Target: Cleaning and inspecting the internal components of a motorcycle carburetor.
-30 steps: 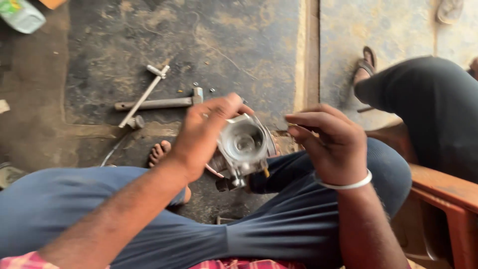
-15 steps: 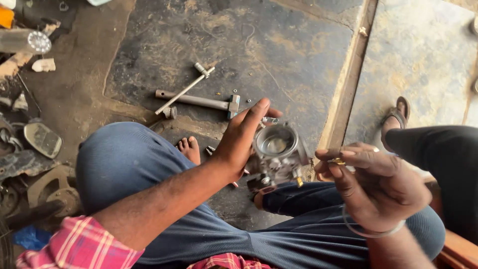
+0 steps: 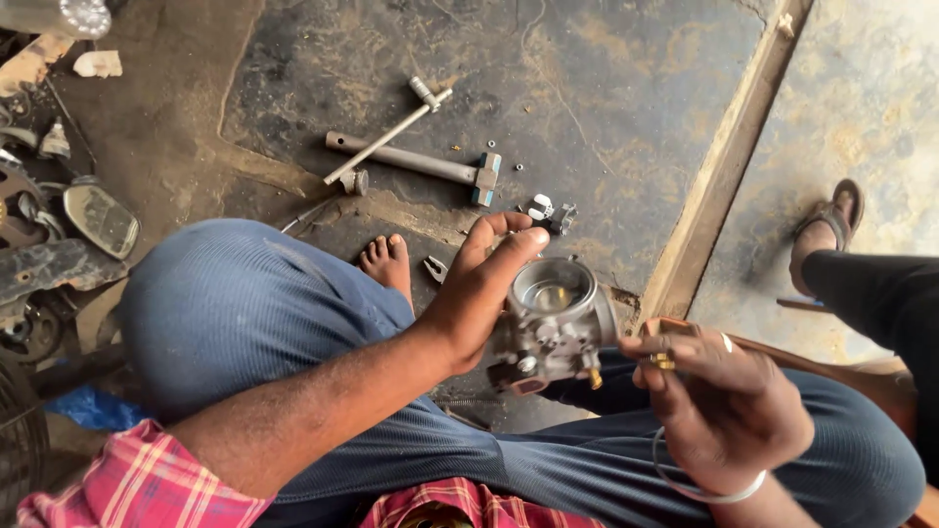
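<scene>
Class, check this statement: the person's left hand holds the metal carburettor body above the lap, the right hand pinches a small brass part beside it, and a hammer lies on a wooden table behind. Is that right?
One detail is wrong. The hammer lies on the dark floor, not on a wooden table, as the head view shows. The rest holds: the left hand holds the carburettor body, and the right hand pinches the small brass part.

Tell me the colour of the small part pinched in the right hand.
Brass-gold small part, seen in the head view.

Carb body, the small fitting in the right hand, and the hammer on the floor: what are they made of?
Carb body: looks like cast aluminium, dull grey, matte, with rough moulded contours. Fitting pinched in the right hand: probably brass, yellow-gold and shiny. Hammer: steel-looking grey head and a plain grey tubular handle, likely metal, worn and unpolished.
</scene>
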